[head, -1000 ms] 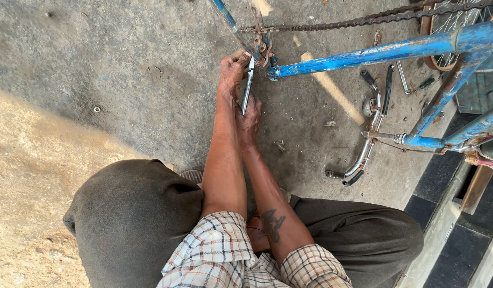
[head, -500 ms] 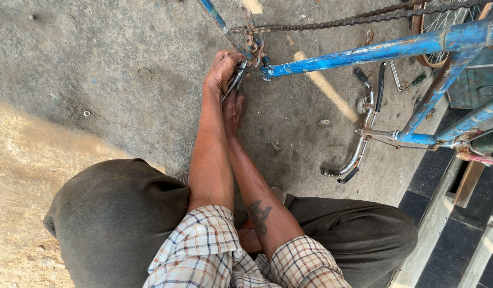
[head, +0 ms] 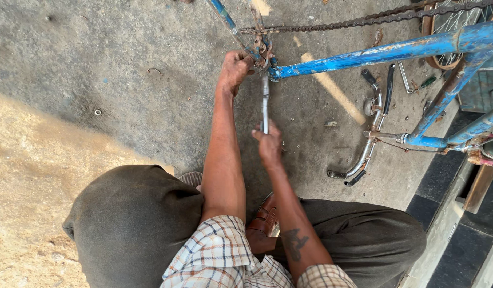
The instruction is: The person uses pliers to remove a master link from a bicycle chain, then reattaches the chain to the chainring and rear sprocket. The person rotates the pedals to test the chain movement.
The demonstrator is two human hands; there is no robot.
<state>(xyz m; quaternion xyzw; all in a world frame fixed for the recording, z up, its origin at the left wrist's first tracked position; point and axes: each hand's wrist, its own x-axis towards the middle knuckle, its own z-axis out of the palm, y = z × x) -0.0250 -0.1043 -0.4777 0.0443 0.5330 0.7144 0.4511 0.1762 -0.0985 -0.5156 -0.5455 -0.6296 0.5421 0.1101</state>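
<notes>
Daylight fills the scene, even and fairly soft over most of the concrete floor. A warm sunlit patch lies well to the left of the left hand, its edge running diagonally and blurring softly into shade. A narrow bright streak crosses the floor just right of the right hand. The metal wrench between the two hands catches a pale sheen, and the chrome handlebar further right glints mildly. The blue bicycle frame is sharp. Focus holds across the frame; the wide lens bends straight lines slightly toward the right edge. No heavy glare or motion blur shows.
</notes>
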